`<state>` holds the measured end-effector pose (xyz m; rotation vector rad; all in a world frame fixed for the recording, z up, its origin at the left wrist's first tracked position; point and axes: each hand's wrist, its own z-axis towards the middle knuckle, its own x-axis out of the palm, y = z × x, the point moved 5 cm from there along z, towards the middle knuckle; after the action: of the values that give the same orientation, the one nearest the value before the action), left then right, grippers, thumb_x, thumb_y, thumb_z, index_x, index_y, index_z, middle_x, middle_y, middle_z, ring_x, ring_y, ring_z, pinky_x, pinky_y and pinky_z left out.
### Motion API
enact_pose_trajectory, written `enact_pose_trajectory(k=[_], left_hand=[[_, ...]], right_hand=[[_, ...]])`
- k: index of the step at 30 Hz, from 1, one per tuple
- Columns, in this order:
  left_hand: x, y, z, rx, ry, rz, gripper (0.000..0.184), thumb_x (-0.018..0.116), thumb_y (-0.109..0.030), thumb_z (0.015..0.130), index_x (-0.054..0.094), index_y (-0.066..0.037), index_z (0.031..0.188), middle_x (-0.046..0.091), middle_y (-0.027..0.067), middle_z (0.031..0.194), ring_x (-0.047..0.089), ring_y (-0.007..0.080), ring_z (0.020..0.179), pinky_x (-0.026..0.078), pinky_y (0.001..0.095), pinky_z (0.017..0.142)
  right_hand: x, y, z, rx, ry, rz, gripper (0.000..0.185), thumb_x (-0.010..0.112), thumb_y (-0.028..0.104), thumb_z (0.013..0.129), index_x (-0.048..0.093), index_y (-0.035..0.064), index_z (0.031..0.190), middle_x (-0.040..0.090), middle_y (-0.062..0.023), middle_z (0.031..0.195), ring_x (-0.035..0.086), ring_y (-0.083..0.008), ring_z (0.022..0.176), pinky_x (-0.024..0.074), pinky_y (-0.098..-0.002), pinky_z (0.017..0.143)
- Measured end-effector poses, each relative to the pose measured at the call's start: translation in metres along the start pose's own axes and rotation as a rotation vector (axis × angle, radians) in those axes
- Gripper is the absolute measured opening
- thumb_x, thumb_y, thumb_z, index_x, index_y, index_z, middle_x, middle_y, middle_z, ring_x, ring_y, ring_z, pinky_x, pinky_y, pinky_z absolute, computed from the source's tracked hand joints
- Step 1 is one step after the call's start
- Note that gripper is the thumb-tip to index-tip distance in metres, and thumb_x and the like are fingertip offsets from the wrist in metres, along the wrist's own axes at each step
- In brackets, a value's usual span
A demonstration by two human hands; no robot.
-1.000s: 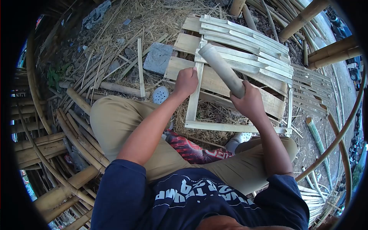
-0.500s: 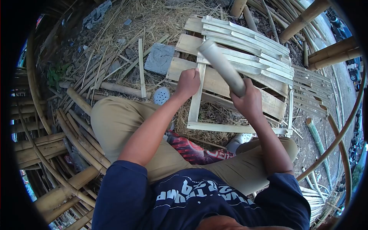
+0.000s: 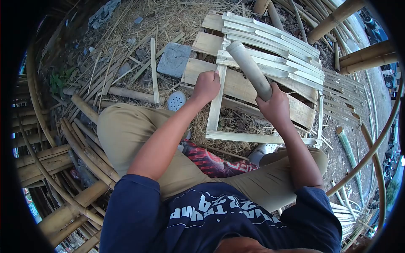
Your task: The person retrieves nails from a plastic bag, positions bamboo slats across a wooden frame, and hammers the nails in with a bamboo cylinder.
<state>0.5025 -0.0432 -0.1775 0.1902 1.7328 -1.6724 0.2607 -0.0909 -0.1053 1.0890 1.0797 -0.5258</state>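
My right hand (image 3: pixel 274 105) is wrapped round the lower end of a thick bamboo piece (image 3: pixel 249 69), which points up and to the left over the slats. Beside the left rail of a bamboo frame (image 3: pixel 215 109), my left hand (image 3: pixel 206 87) is closed in a fist; what it grips, if anything, is hidden. Several pale bamboo slats (image 3: pixel 270 38) lie across the upper part of the frame. Beneath them are wide wooden boards (image 3: pixel 240 90). The frame's lower rail (image 3: pixel 253 137) runs near my feet.
A grey stone block (image 3: pixel 174 60) sits left of the boards. Loose bamboo strips (image 3: pixel 154 69) and straw cover the ground. Another slatted panel (image 3: pixel 344 99) lies at the right, near a green bamboo pole (image 3: pixel 349 149). A red patterned cloth or bag (image 3: pixel 215 162) is between my legs.
The bamboo piece in my right hand has shifted slightly right and up. My left hand stays beside the frame's left rail, a little higher than before.
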Motion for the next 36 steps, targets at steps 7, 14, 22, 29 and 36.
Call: enact_pose_trajectory(k=[7, 14, 22, 29, 36], left_hand=[[0.001, 0.001, 0.001, -0.012, -0.004, -0.005, 0.044, 0.048, -0.021, 0.105, 0.065, 0.009, 0.077, 0.063, 0.0344, 0.077, 0.064, 0.0528, 0.077, 0.05, 0.0552, 0.071], [-0.029, -0.04, -0.004, -0.037, -0.066, 0.468, 0.035, 0.06, -0.031, 0.1, 0.073, -0.002, 0.086, 0.073, 0.0196, 0.085, 0.07, 0.0401, 0.076, 0.057, 0.0489, 0.073], [-0.031, -0.051, 0.021, 0.317, -0.262, 0.235, 0.026, 0.079, -0.029, 0.089, 0.077, -0.007, 0.102, 0.074, 0.0083, 0.096, 0.071, 0.0309, 0.098, 0.057, 0.042, 0.08], [-0.026, -0.043, 0.028, 0.358, -0.282, 0.192, 0.017, 0.079, -0.021, 0.088, 0.078, -0.004, 0.091, 0.073, 0.012, 0.094, 0.07, 0.0311, 0.089, 0.057, 0.0418, 0.076], [-0.025, -0.033, 0.031, 0.36, -0.313, -0.027, 0.016, 0.08, -0.013, 0.087, 0.077, 0.003, 0.089, 0.075, 0.0163, 0.093, 0.073, 0.0314, 0.083, 0.057, 0.0384, 0.076]], right_hand=[[0.004, 0.001, -0.004, 0.031, 0.074, -0.028, 0.046, 0.077, 0.024, 0.08, 0.063, -0.0058, 0.112, 0.072, -0.029, 0.087, 0.072, -0.0465, 0.084, 0.0575, -0.052, 0.078], [-0.008, 0.002, -0.004, 0.126, 0.056, 0.049, 0.046, 0.076, 0.027, 0.082, 0.065, -0.0052, 0.112, 0.072, -0.0297, 0.09, 0.072, -0.0461, 0.089, 0.057, -0.0507, 0.081], [-0.024, 0.001, -0.005, 0.12, 0.048, 0.055, 0.051, 0.075, 0.025, 0.081, 0.063, -0.0082, 0.118, 0.073, -0.0301, 0.09, 0.073, -0.0453, 0.088, 0.0583, -0.0507, 0.081], [-0.027, -0.001, -0.008, 0.134, 0.065, 0.06, 0.052, 0.075, 0.026, 0.08, 0.063, -0.009, 0.116, 0.073, -0.0302, 0.091, 0.073, -0.0458, 0.088, 0.058, -0.051, 0.082], [-0.029, -0.002, -0.008, 0.15, 0.077, 0.058, 0.05, 0.076, 0.027, 0.081, 0.064, -0.008, 0.115, 0.073, -0.0297, 0.091, 0.073, -0.046, 0.088, 0.0578, -0.0505, 0.081]])
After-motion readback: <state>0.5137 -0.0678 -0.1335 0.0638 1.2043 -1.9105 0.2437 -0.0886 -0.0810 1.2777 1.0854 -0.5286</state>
